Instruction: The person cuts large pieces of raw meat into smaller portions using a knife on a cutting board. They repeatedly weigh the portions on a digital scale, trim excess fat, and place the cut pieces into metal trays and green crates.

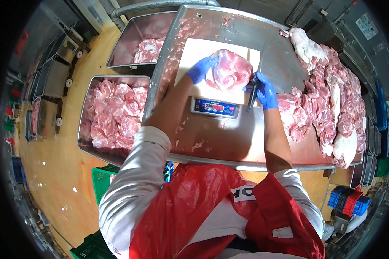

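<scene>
A large rounded piece of raw pink meat [230, 71] lies on a white board [189, 55] above a digital scale [214, 108] with a lit display. My left hand [202, 69], in a blue glove, grips the left edge of the meat, its fingertips at the upper side. My right hand [266, 90], also gloved in blue, is closed on a knife at the right edge of the meat. The knife's dark handle [252, 97] slants toward me and its blade points away. Some fingers of the right hand are hidden.
More raw meat [328, 99] is heaped along the right of the steel table [216, 144]. To the left, a metal bin [113, 116] is full of meat pieces, and another bin [136, 36] behind it holds some. A green crate [100, 180] stands low at the left.
</scene>
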